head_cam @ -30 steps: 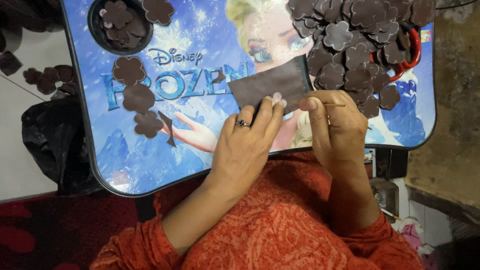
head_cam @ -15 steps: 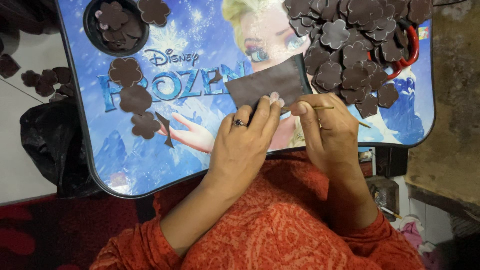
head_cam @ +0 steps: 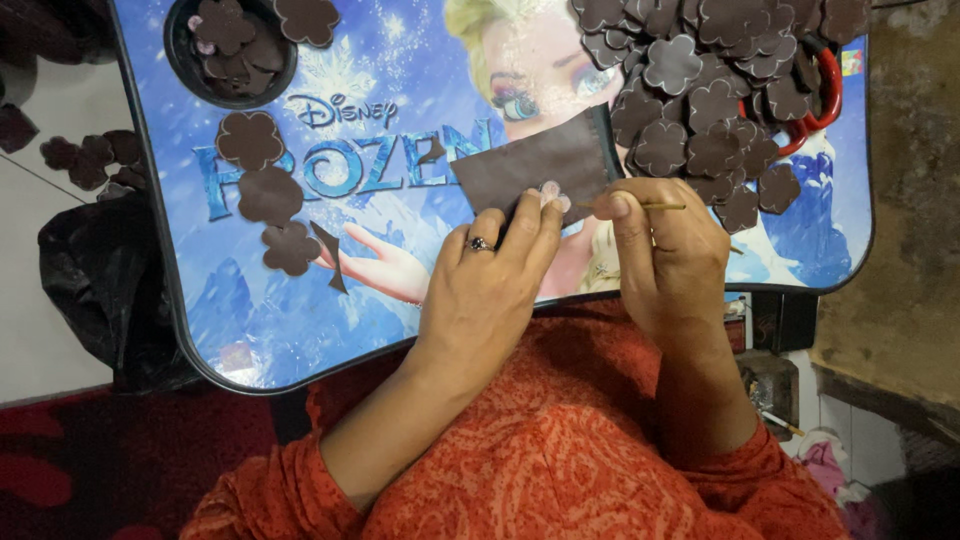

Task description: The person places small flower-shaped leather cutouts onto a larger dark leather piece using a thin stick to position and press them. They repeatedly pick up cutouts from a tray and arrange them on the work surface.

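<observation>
My left hand (head_cam: pixel 487 285), with a ring on one finger, presses its fingertips down on the near edge of a dark brown rectangular sheet (head_cam: pixel 535 160) lying on a blue printed lap table (head_cam: pixel 250 340). Beside it, my right hand (head_cam: pixel 668 260) pinches a thin wooden stick (head_cam: pixel 660 207) held level, its tip pointing left toward the sheet's edge. A small pale flower-shaped piece (head_cam: pixel 551 194) shows at my left fingertips. What lies under my fingers is hidden.
A heap of brown flower cut-outs (head_cam: pixel 700 90) covers the table's far right, over a red ring (head_cam: pixel 826 95). Three loose cut-outs (head_cam: pixel 262 195) and a dark scrap (head_cam: pixel 330 255) lie at the left. A round cup recess (head_cam: pixel 230 45) holds more. A black bag (head_cam: pixel 100 290) sits at the left.
Both hands have stayed on the sheet's near edge, with only slight shifts of the fingers and stick. The view has drifted a little.
</observation>
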A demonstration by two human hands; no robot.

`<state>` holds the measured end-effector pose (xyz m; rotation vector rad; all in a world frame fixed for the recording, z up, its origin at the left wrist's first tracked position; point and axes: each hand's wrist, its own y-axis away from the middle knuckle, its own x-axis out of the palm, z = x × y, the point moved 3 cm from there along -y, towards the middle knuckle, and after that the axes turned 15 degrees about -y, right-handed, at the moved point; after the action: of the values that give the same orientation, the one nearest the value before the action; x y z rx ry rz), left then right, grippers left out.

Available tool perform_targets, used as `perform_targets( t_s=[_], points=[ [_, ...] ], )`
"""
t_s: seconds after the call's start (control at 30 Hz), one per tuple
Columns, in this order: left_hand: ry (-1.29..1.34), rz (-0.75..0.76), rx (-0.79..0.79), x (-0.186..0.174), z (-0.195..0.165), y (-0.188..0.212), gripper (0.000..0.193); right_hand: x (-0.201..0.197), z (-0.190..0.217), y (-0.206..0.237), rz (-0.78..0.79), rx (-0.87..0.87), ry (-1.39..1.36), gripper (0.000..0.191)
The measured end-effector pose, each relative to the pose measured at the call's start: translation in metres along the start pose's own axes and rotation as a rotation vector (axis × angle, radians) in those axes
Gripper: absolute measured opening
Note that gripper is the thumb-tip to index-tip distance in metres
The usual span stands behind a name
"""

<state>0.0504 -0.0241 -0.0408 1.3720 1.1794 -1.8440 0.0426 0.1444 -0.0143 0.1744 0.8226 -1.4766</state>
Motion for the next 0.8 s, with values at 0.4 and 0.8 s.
perform_targets(
  t_s=[0.4, 0.8],
  points=[
    [0.010, -0.011, -0.001, -0.0035, 0.0004, -0.0008, 0.055, 0.0023, 0.0049, 0.0027, 0.054, 0.004, -0.015, 0.009],
    [0.137, -0.015, -0.011, 0.0000, 0.0066, -0.0017, 0.049, 0.0020, 0.0068, 0.0067, 0.070, 0.007, -0.019, 0.008]
  ],
)
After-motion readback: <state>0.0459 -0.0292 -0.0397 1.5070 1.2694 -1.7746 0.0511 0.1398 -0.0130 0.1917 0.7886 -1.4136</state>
